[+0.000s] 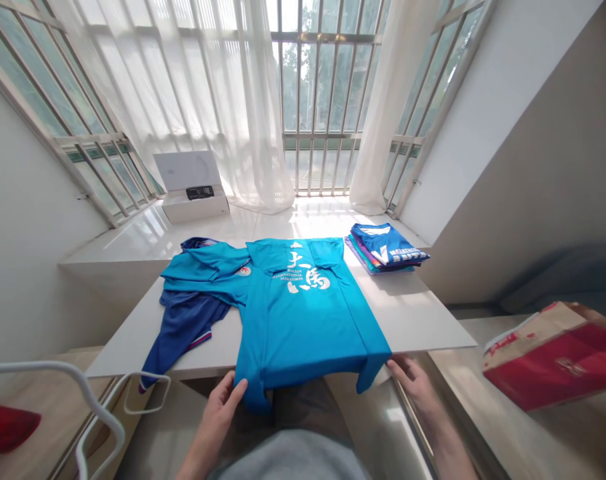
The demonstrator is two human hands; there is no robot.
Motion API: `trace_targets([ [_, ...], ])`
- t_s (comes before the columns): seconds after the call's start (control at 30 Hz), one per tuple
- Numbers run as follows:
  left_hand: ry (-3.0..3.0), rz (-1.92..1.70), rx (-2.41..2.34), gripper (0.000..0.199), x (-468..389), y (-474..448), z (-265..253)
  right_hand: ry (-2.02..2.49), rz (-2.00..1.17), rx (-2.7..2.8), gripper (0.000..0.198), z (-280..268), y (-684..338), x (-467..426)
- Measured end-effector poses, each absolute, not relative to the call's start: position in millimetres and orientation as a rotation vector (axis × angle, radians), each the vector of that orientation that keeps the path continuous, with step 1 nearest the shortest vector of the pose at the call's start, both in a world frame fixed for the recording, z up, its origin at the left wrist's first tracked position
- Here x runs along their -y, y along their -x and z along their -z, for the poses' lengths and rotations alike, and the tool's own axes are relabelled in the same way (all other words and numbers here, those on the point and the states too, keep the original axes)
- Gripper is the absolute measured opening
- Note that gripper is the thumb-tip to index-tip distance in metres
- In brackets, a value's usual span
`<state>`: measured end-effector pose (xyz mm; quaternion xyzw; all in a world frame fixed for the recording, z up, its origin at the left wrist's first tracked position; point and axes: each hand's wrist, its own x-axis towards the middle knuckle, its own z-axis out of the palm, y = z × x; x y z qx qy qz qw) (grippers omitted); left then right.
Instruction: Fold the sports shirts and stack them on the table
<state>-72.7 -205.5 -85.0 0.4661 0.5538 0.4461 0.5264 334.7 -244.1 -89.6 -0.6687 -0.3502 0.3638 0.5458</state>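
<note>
A turquoise T-shirt (313, 327) with white lettering lies spread over the white board, its sides folded inward and its hem hanging past the front edge. My left hand (223, 403) pinches the hem's left corner between thumb and fingers. At the right corner, my right hand (413, 383) has its thumb and fingertips closed at the fabric's edge; part of that grip is hidden. One turquoise sleeve stretches left over a dark blue garment (187, 327) with red and white trim. A stack of folded shirts (390, 247), a blue one on top, sits at the back right.
The white board (423, 313) rests against a window ledge. On the ledge stands an open white box (195, 203) holding a black object. White metal tubing (100, 407) rises at the lower left. A red and tan paper bag (553, 357) lies at the right.
</note>
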Motion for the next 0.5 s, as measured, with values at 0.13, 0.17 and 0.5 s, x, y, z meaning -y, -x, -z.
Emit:
trace_targets([
  [0.13, -1.020, -1.023, -1.239, 0.058, 215, 68, 84, 1.585, -0.934, 0.867, 0.059, 86, -332, 238],
  [0.17, -1.009, -0.997, -1.217, 0.061, 216, 68, 85, 1.586, -0.948, 0.895, 0.059, 84, -332, 239],
  [0.5, -1.071, -0.637, -1.099, 0.070, 239, 90, 71, 1.435, -1.218, 0.968, 0.044, 84, -336, 265],
])
